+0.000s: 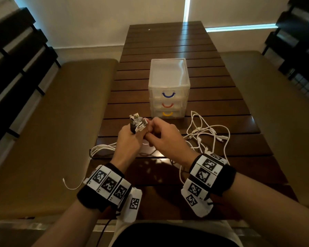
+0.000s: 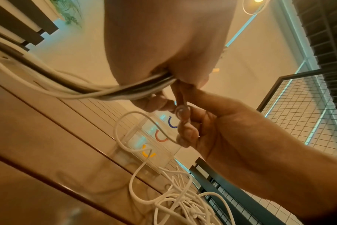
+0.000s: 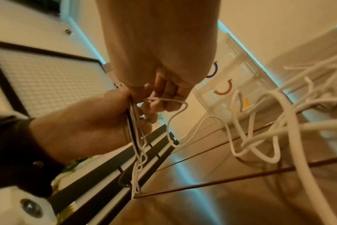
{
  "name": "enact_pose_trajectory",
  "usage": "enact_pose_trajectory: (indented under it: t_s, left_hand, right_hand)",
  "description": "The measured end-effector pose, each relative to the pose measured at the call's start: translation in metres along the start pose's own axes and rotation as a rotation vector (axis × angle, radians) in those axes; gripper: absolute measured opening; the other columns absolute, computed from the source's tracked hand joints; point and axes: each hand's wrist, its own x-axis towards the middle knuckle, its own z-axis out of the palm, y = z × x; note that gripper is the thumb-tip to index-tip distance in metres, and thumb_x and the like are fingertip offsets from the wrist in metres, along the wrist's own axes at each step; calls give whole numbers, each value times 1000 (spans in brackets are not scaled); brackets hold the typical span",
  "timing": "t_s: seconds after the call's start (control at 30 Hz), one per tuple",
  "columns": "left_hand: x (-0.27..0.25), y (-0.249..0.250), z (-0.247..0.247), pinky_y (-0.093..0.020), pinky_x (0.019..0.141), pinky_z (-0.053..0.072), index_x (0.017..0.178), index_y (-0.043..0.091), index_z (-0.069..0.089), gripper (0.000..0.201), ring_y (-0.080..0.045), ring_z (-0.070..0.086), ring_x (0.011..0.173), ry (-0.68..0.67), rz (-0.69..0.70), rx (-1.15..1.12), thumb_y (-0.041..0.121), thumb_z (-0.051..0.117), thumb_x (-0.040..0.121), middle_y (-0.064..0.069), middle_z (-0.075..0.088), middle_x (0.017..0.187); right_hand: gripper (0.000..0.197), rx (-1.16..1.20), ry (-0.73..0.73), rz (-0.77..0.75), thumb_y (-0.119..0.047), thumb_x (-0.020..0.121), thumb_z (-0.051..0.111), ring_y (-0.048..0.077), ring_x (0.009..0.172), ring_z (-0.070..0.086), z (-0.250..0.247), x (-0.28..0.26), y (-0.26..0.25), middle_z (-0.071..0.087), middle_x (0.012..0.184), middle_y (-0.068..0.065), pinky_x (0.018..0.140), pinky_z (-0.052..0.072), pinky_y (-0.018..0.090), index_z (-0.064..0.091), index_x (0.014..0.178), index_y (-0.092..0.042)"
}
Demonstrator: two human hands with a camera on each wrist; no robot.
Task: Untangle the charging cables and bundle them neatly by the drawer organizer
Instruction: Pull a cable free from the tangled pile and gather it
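Observation:
My left hand (image 1: 135, 131) grips a bunch of cable ends (image 1: 136, 122), white and one dark, with the plugs sticking up out of the fist. The cords (image 2: 98, 92) trail from the fist down to the table's left edge. My right hand (image 1: 151, 135) is curled right against the left and pinches a thin white cable (image 3: 180, 108) that loops down to the table. A loose tangle of white cables (image 1: 207, 134) lies to the right of the hands. The clear three-drawer organizer (image 1: 169, 82) stands just behind them, with blue, red and yellow handles.
The dark slatted wooden table (image 1: 168, 47) is narrow, with padded benches (image 1: 57, 132) on both sides. One white cable end (image 1: 68, 184) hangs over the near left edge. Dark slatted furniture stands at the far left and right.

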Motion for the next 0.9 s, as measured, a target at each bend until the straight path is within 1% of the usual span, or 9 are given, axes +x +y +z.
enact_pose_trajectory:
  t_s: [0.13, 0.27, 0.33, 0.43, 0.57, 0.63, 0.7, 0.8, 0.9]
  left_hand:
    - [0, -3, -2, -42, 69, 56, 91, 10, 74, 29, -26, 70, 79, 60, 79, -76, 29, 54, 99, -13, 73, 82]
    - [-4, 8, -4, -29, 78, 58, 96, -4, 71, 48, -19, 72, 86, 90, 166, -201, 35, 43, 98, -10, 75, 90]
    - [-2, 15, -8, -35, 83, 57, 82, -5, 68, 62, -25, 73, 84, 191, 168, -256, 49, 40, 92, -13, 75, 86]
    - [5, 22, -17, -44, 91, 53, 63, 9, 55, 55, -27, 72, 74, 292, 100, -371, 54, 39, 91, -2, 67, 60]
    - [4, 22, -17, -38, 74, 60, 62, 13, 44, 49, -15, 51, 43, 250, 64, -406, 54, 40, 87, 5, 40, 42]
    - [1, 21, -13, -26, 53, 52, 66, 12, 47, 44, -11, 43, 41, 190, 93, -365, 52, 46, 84, 5, 44, 45]
    - [1, 18, -8, -21, 44, 40, 67, 14, 54, 36, -12, 45, 44, 107, 118, -248, 43, 50, 89, 4, 54, 52]
    - [5, 14, -1, -18, 58, 45, 70, 23, 70, 25, -8, 62, 64, 6, 110, -46, 21, 62, 93, 7, 70, 68]
    - [11, 13, 6, -20, 68, 50, 84, 16, 73, 6, -10, 66, 77, 23, 217, 114, 22, 74, 82, 2, 72, 81]
  right_hand:
    - [19, -175, -116, -35, -33, 95, 63, 15, 63, 62, -10, 9, -6, 65, 71, -5, 65, 54, 45, 59, 77, -25]
    - [39, -353, -179, -124, -46, 96, 57, 7, 50, 48, -22, 16, -4, 50, 53, -9, 51, 37, 24, 58, 63, -25]
    - [49, -393, -209, -100, -52, 96, 53, 11, 49, 49, -30, 17, 1, 50, 50, -5, 51, 38, 28, 55, 58, -21]
    - [57, -415, -209, -48, -61, 93, 50, 14, 50, 50, -42, 17, 12, 53, 52, 1, 54, 42, 38, 57, 60, -15]
    - [54, -547, -232, -32, -65, 89, 50, 13, 51, 52, -51, 24, 26, 54, 54, -3, 51, 42, 28, 54, 59, -21]
    - [51, -594, -208, -10, -65, 88, 52, 14, 54, 56, -57, 34, 31, 58, 58, -1, 55, 46, 28, 56, 61, -22]
    - [46, -586, -85, 20, -60, 91, 54, 15, 56, 58, -66, 46, 31, 61, 61, 0, 57, 47, 30, 60, 62, -25]
    - [51, -530, 70, 20, -60, 89, 59, 18, 56, 58, -72, 63, 20, 63, 60, 3, 58, 48, 35, 67, 65, -15]
    - [56, -511, 104, 14, -62, 86, 61, 17, 54, 53, -63, 68, 3, 59, 57, 4, 55, 43, 33, 62, 62, -11]
